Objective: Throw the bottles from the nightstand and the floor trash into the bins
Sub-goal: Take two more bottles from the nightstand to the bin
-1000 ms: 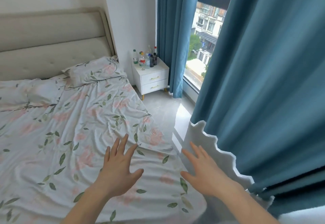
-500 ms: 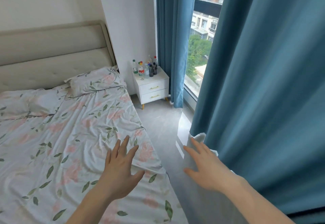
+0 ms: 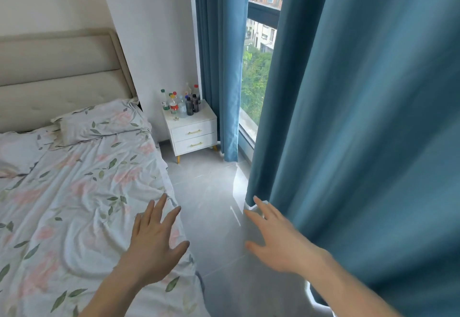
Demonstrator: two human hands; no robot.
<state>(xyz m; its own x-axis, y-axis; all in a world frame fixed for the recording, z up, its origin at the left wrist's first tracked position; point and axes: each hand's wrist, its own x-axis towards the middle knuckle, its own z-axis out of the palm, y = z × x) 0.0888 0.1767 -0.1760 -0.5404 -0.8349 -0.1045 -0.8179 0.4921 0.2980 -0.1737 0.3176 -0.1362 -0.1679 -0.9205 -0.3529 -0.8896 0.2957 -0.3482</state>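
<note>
Several bottles (image 3: 181, 103) with coloured caps stand clustered on a white two-drawer nightstand (image 3: 194, 131) in the far corner, between the bed and the window. My left hand (image 3: 155, 247) hovers over the bed's right edge, fingers spread, holding nothing. My right hand (image 3: 276, 239) is stretched out over the floor beside the near curtain, fingers apart and empty. Both hands are far from the nightstand. No bin and no floor trash are in view.
A bed (image 3: 74, 192) with floral sheets and a pillow fills the left. A narrow strip of grey tiled floor (image 3: 206, 192) runs from me to the nightstand. Blue curtains hang on the right (image 3: 361, 117) and by the window (image 3: 219, 67).
The view has moved forward and to the right along the bed; the floor strip now lies open ahead. Both hands stay open and have shifted right with the view.
</note>
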